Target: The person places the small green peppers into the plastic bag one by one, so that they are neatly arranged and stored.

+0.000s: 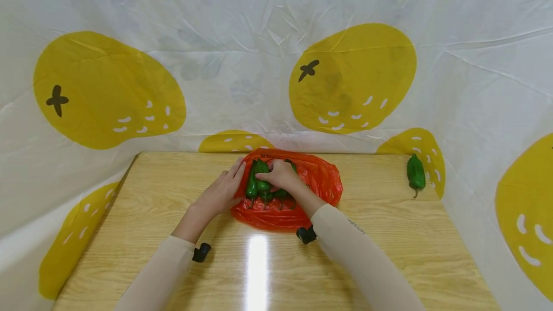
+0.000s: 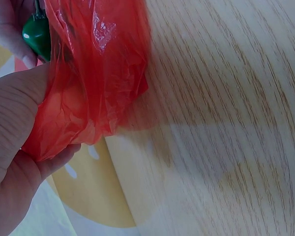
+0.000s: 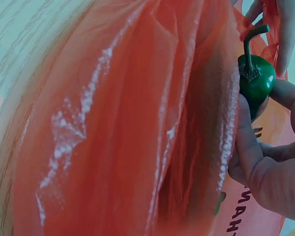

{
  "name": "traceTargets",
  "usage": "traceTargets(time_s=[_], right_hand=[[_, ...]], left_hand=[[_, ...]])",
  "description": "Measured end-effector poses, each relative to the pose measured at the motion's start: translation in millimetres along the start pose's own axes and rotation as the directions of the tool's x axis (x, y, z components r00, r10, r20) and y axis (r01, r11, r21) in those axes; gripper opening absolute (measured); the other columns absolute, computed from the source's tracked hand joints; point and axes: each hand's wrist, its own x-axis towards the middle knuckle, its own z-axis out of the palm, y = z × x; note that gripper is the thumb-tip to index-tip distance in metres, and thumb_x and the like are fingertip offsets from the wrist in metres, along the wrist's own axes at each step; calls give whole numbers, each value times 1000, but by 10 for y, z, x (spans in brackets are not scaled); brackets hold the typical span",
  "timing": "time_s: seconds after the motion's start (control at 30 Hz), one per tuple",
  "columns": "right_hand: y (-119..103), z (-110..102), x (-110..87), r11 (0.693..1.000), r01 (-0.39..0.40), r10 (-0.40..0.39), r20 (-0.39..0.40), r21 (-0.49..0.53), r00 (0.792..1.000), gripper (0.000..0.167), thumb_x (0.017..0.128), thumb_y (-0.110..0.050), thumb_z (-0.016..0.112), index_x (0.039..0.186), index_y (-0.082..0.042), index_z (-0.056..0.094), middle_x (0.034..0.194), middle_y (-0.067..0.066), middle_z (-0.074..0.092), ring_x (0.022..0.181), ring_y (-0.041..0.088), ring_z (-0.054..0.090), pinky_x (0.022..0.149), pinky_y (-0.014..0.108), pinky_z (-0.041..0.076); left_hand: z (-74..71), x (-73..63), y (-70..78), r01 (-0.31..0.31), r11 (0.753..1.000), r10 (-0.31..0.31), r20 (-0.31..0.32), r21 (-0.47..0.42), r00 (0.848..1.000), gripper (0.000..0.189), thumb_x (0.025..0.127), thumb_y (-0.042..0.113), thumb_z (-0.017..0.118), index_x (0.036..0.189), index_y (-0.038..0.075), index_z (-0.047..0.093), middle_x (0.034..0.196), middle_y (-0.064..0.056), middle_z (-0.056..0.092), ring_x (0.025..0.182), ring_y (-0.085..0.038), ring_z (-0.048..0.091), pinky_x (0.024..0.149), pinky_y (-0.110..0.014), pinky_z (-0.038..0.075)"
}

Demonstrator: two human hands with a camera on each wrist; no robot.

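Observation:
A red plastic bag (image 1: 319,176) lies spread at the back of the table with several green peppers (image 1: 252,187) in its opening, side by side, stems toward me. My left hand (image 1: 221,190) is at the bag's left edge; in the left wrist view its thumb and fingers grip the thin red plastic. Over the bag, my right hand (image 1: 282,176) pinches a green pepper (image 3: 258,83) between thumb and fingers, seen stem-up in the right wrist view. That hand partly hides the peppers beneath it. Dark printing shows on the bag's inner side.
One more green pepper (image 1: 416,173) lies alone at the table's back right. A white cloth (image 1: 242,71) with big yellow fruit prints hangs behind and along both sides of the wooden table (image 1: 371,234). Glare streaks the table in front.

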Motion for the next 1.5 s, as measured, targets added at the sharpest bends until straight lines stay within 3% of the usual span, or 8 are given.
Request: traceTargets(time_s=[0.27,0.63,1.03,1.3,1.5], right_hand=[[-8,7,37,999,-31,31,9,25,999,44,90,-37,82,111,-1,68,99,15,71,63,21,75,69,40,64],[1,20,50,996,-69,68,10,64,998,50,89,-33,82,122,1,66,112,20,70,65,19,76,71,36,64],[22,-36,-26,990,-38,34,34,133,999,62,91,-32,82,133,8,60,129,28,65,72,23,77,71,36,64],[6,-156,-102,987,-19,7,76,157,997,60,91,-29,81,134,7,59,118,23,69,79,27,78,77,41,65],[-2,-278,-178,993,38,-48,93,110,994,59,93,-29,79,136,5,59,101,15,76,92,33,76,84,44,63]], left_hand=[[-14,14,2,22,1000,-21,37,-8,999,104,87,23,86,162,-6,20,171,-23,18,127,-47,57,109,-52,50],[-13,7,-1,17,1000,-17,22,1,1000,104,85,23,87,161,-7,21,170,-24,19,124,-47,58,106,-51,52],[-34,-4,20,11,1000,-11,-1,5,1000,104,85,23,87,160,-9,23,169,-25,20,122,-47,59,106,-51,52],[-31,7,2,19,1000,-19,11,0,1000,104,85,23,87,161,-7,22,171,-22,18,122,-47,58,106,-50,52],[-37,8,-6,21,1000,-21,9,-12,1000,105,85,22,87,161,-7,21,171,-23,17,121,-48,58,106,-52,52]])
